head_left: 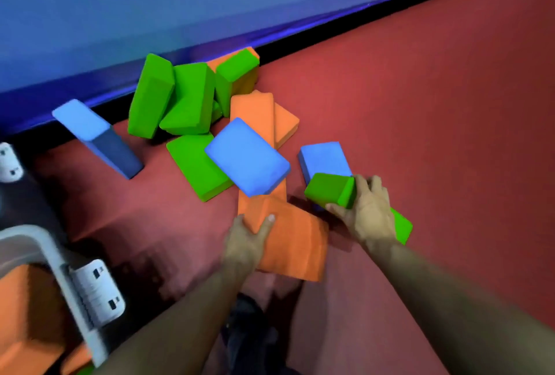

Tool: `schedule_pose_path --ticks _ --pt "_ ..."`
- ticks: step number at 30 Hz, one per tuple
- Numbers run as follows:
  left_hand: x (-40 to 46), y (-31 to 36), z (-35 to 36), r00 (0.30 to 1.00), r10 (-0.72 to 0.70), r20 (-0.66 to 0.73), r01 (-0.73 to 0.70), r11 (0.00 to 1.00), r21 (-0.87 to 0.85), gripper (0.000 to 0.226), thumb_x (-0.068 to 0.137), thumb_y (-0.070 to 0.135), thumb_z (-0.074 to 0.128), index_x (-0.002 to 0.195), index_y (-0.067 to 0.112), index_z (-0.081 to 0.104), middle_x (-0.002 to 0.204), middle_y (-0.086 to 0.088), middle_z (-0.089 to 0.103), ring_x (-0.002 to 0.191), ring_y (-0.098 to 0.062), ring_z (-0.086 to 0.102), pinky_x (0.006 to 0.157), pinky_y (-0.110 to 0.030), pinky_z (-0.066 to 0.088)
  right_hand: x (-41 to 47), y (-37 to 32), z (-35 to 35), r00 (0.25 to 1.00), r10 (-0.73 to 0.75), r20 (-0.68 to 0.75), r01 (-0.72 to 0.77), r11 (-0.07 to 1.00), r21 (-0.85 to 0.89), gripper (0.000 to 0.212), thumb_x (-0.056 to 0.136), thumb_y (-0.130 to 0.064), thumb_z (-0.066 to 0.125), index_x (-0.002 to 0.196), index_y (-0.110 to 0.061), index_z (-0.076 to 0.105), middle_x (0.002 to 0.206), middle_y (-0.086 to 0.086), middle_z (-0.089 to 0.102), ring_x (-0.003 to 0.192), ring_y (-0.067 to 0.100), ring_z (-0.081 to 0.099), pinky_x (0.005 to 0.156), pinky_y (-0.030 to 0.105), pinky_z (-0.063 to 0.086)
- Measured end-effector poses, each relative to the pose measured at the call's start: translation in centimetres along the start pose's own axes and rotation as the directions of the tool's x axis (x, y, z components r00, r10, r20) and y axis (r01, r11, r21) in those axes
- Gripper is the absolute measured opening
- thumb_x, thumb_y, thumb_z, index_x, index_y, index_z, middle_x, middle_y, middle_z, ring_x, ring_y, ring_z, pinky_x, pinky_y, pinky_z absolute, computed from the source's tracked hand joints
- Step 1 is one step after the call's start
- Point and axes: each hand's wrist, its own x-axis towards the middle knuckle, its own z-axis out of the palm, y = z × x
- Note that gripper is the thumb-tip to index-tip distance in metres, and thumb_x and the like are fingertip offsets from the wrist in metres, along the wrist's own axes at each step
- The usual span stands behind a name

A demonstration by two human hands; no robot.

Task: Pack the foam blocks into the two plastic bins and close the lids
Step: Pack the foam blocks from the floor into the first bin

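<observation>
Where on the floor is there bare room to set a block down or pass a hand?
Bare red floor lies right of the orange blocks, and between the leaning blue block and the bin. Crowded: the green blocks by the wall, and around both hands.

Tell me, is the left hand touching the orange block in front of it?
Touching. The head view shows the left hand with fingers and thumb wrapped over the near orange block's top edge.

Orange block (292,244) gripped in left hand (244,242), green block (330,190) gripped in right hand (368,214), more green, orange and blue blocks heaped just beyond both hands, open bin (45,250) holding orange blocks left of left hand.
</observation>
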Motion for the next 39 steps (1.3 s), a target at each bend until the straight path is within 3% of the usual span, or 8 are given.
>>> schedule_pose_path --ticks 4,9,16,21,26,31,36,39 --pt "-10.7 12.0 -10.8 0.966 0.197 -0.167 -0.207 0.978 -0.041 0.086 0.073 0.088 0.053 0.122 0.017 0.059 0.118 -0.004 0.070 0.111 -0.028 0.066 0.099 -0.043 0.051 -2.1 -5.5 -7.4 0.992 -0.055 -0.112 0.071 0.987 0.148 0.083 0.069 -0.054 0.086 0.134 -0.014 0.053 0.124 0.012 0.049 0.114 0.039 0.052 0.097 0.046 0.045" --pt "-18.9 14.6 -24.5 0.884 0.298 -0.361 -0.314 0.949 0.014 0.073 0.082 0.072 0.064 0.131 0.019 0.055 0.124 -0.005 0.067 0.115 -0.027 0.063 0.098 -0.039 0.047 -6.5 -15.5 -12.3 0.961 -0.227 -0.155 0.258 0.938 0.230 0.083 0.068 -0.055 0.086 0.134 -0.014 0.055 0.125 0.013 0.056 0.115 0.037 0.054 0.099 0.044 0.042" --pt "-30.4 6.4 -45.2 0.732 0.198 -0.651 -0.275 0.961 -0.017 0.074 0.085 0.066 0.066 0.137 0.016 0.051 0.130 -0.005 0.064 0.116 -0.027 0.061 0.093 -0.037 0.044 -15.8 -33.4 -11.9 0.843 -0.524 -0.118 0.531 0.779 0.333 0.088 0.069 -0.055 0.086 0.139 -0.013 0.051 0.131 0.011 0.057 0.124 0.032 0.052 0.106 0.042 0.040" --pt "-38.5 -4.5 -56.3 0.596 0.050 -0.801 -0.127 0.991 -0.033 0.078 0.079 0.060 0.076 0.138 0.015 0.050 0.124 -0.003 0.064 0.117 -0.029 0.060 0.097 -0.042 0.046 -24.5 -44.1 -8.2 0.680 -0.733 -0.014 0.688 0.632 0.357 0.086 0.070 -0.053 0.086 0.141 -0.021 0.050 0.133 0.004 0.055 0.125 0.027 0.051 0.103 0.040 0.042" --pt "-41.5 -13.3 -59.1 0.542 -0.115 -0.832 0.047 0.993 -0.107 0.087 0.073 0.058 0.083 0.137 0.011 0.050 0.128 -0.015 0.065 0.116 -0.038 0.061 0.096 -0.048 0.051 -31.1 -49.3 -3.9 0.495 -0.862 0.109 0.798 0.501 0.336 0.088 0.070 -0.050 0.087 0.144 -0.028 0.046 0.142 -0.006 0.050 0.132 0.020 0.045 0.108 0.036 0.038" --pt "-38.8 -17.4 -57.3 0.519 -0.320 -0.793 -0.001 0.927 -0.375 0.087 0.078 0.055 0.080 0.136 0.001 0.044 0.129 -0.020 0.061 0.114 -0.038 0.061 0.096 -0.047 0.050 -35.1 -50.5 0.3 0.303 -0.922 0.241 0.902 0.360 0.239 0.087 0.076 -0.039 0.085 0.149 -0.035 0.038 0.154 -0.015 0.036 0.145 0.010 0.028 0.118 0.032 0.033" --pt "-35.3 -19.5 -55.5 0.568 -0.581 -0.583 0.262 0.799 -0.541 0.102 0.093 0.066 0.051 0.150 -0.015 0.022 0.153 -0.033 0.036 0.138 -0.047 0.041 0.115 -0.048 0.033 -35.0 -49.8 3.6 0.378 -0.834 0.402 0.870 0.468 0.154 0.081 0.080 -0.038 0.081 0.148 -0.035 0.037 0.153 -0.015 0.037 0.143 0.013 0.032 0.114 0.034 0.033" --pt "-35.4 -21.2 -55.8 0.565 -0.666 -0.487 0.445 0.743 -0.500 0.084 0.106 0.055 0.028 0.153 -0.014 0.017 0.159 -0.032 0.025 0.149 -0.043 0.025 0.123 -0.044 0.018 -34.4 -49.2 4.7 0.369 -0.738 0.565 0.858 0.504 0.099 0.077 0.082 -0.052 0.076 0.148 -0.034 0.040 0.151 -0.010 0.043 0.139 0.019 0.042 0.112 0.040 0.039"
